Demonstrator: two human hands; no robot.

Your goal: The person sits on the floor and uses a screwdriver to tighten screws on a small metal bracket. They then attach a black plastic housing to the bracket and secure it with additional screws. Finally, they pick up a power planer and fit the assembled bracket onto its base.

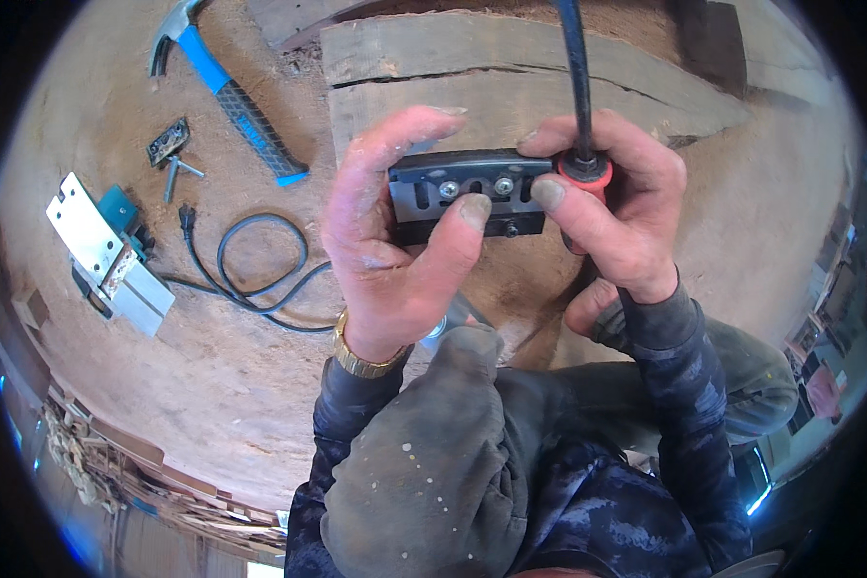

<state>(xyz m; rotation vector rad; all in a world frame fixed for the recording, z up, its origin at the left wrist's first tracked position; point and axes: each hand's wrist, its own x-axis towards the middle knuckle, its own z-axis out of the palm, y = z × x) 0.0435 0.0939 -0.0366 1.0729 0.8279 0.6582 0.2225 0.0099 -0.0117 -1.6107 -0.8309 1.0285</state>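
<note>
Fingers (465,226) of the left hand pinch a black-and-silver blade holder (477,173), two screws facing up, thumb near its middle. I see the right fingers (643,154) closed around a red-handled screwdriver (602,179), thumb and index touching the holder's right end. Left of the left fingers, a blue-handled claw hammer (226,91), T-shaped wrench (171,179) and teal electric planer (114,252) lie on the dusty floor (183,395).
</note>
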